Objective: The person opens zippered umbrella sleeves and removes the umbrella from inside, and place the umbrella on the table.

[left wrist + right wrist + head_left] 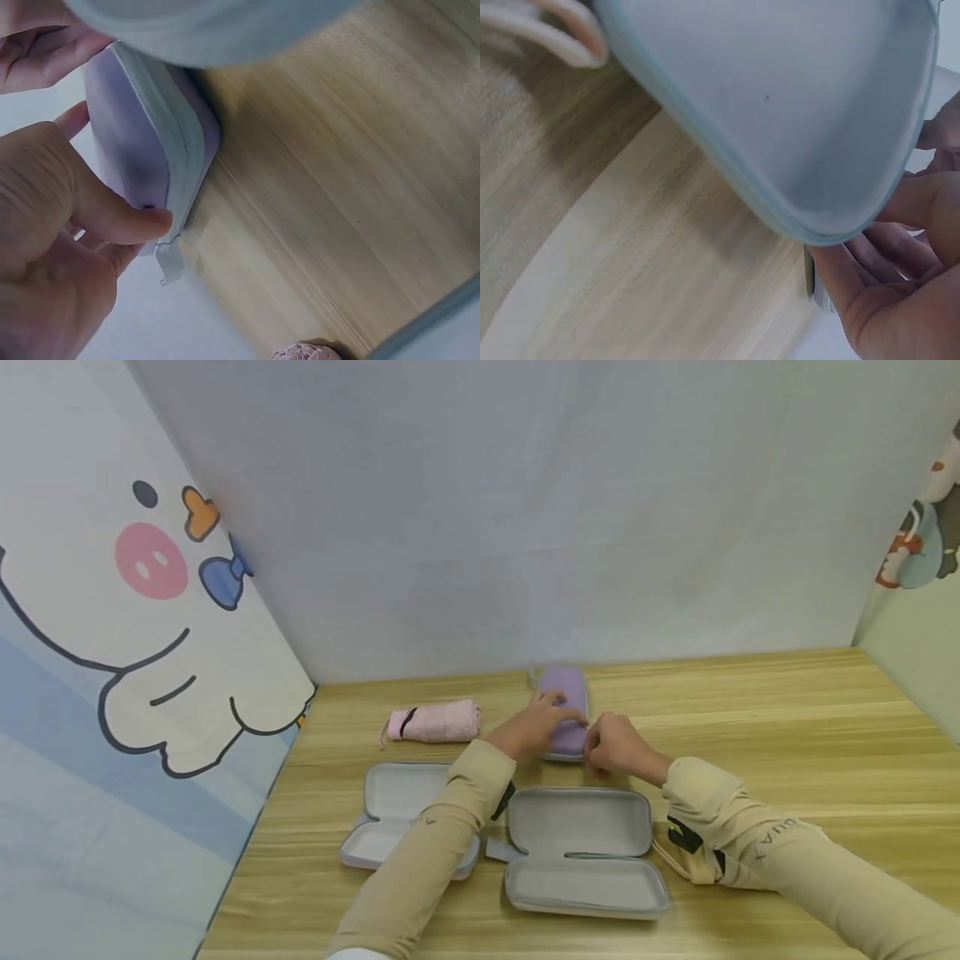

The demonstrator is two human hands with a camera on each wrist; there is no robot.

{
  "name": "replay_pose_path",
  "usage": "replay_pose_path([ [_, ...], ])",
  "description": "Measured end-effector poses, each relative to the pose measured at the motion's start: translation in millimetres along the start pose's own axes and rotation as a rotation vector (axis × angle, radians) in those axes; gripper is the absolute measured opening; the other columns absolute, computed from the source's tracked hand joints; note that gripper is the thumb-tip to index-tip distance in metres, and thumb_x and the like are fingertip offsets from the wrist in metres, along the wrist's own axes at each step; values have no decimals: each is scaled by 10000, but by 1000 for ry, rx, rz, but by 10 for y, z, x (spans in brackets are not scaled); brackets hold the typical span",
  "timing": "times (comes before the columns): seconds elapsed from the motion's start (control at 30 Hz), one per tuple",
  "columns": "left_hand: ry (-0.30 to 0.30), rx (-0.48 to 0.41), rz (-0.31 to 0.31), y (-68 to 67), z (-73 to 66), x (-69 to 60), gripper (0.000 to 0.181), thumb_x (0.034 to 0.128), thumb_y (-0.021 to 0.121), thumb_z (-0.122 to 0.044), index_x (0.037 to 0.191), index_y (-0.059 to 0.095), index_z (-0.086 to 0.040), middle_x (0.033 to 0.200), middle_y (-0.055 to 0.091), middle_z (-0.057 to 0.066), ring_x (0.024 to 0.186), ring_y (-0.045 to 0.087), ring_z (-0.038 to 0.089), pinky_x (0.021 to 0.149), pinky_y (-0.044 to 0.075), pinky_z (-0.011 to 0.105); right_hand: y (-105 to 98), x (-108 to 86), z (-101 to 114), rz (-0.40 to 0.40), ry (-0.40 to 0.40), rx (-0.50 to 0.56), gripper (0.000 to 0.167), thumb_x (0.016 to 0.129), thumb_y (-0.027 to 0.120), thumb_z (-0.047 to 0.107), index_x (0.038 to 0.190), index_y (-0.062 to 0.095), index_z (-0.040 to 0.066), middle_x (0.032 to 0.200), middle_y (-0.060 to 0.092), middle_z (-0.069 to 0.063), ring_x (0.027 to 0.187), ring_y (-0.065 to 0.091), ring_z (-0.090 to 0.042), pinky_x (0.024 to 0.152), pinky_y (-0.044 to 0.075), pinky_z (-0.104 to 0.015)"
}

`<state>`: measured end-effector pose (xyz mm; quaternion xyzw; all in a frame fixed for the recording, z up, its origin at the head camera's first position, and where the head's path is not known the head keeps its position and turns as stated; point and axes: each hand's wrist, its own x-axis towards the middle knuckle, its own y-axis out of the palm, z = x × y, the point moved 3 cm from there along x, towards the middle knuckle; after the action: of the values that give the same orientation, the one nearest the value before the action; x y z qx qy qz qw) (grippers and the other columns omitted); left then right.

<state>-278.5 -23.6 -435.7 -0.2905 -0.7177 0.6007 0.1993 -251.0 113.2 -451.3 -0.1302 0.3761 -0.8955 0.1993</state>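
A closed purple zip case [566, 683] lies near the back of the table. My left hand [534, 725] holds it from the left, fingers spread over its top. In the left wrist view, the thumb [146, 223] presses near the pale zip band [176, 135]. At the case's right edge is my right hand [621, 747] with curled fingers. Those fingers [889, 251] pinch at the edge; whether they have a zipper pull is hidden. Nearer the body, a grey-lined zip case [579, 823] lies spread open, its interior large in the right wrist view.
Another opened zip case [405, 787] lies to the left, partly covered by the left sleeve. Behind it rests a folded pink umbrella [444, 722] with a wrist cord. A pale strap [678, 864] loops beside the right sleeve. A hanging cloth [600, 527] rises along the table's back edge.
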Motion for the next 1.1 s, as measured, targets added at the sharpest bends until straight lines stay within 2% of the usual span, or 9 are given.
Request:
replay_pose_path([
  [0.2, 11, 95, -13, 18, -8, 8, 556, 784, 731, 11, 1255, 599, -253, 1388, 394, 155, 1274, 352, 303, 997, 389, 379, -13, -15, 6, 26, 39, 56, 162, 642, 529, -124, 588, 660, -45, 497, 607, -99, 443, 606, -244, 422, 491, -263],
  [0.33, 24, 137, -21, 19, -2, 6, 578, 759, 763, -30, 1264, 593, -253, 1419, 401, 125, 1293, 364, 288, 1014, 377, 395, -34, -34, 11, 35, 49, 66, 162, 656, 536, -123, 589, 665, -51, 504, 609, -89, 462, 612, -259, 439, 505, -275],
  [0.47, 28, 126, -19, 25, 12, 9, 599, 745, 768, -28, 1276, 584, -236, 1450, 386, 99, 1301, 366, 282, 1014, 378, 404, -56, -50, 6, 39, 71, 120, 152, 662, 541, -132, 591, 663, -76, 521, 617, -114, 472, 619, -280, 469, 532, -332],
  [0.63, 22, 86, -2, 34, 19, 17, 565, 782, 752, -44, 1289, 573, -218, 1466, 369, 92, 1320, 343, 278, 1051, 340, 389, -58, -52, -14, 49, 106, 188, 135, 657, 542, -147, 604, 658, -105, 544, 625, -149, 495, 632, -326, 493, 546, -388],
  [0.9, -26, 62, 22, 17, 0, 30, 582, 787, 743, -28, 1303, 567, -232, 1475, 351, 101, 1334, 317, 282, 1027, 367, 373, -51, -46, -48, 58, 118, 219, 127, 656, 556, -151, 603, 659, -99, 542, 624, -135, 481, 632, -285, 477, 541, -364],
  [1.1, -69, 60, 37, 20, 4, 33, 588, 798, 749, -58, 1318, 554, -253, 1469, 343, 103, 1337, 307, 277, 1013, 376, 366, -53, -53, -64, 63, 133, 245, 113, 676, 574, -150, 628, 668, -109, 564, 634, -151, 505, 642, -305, 497, 548, -379],
])
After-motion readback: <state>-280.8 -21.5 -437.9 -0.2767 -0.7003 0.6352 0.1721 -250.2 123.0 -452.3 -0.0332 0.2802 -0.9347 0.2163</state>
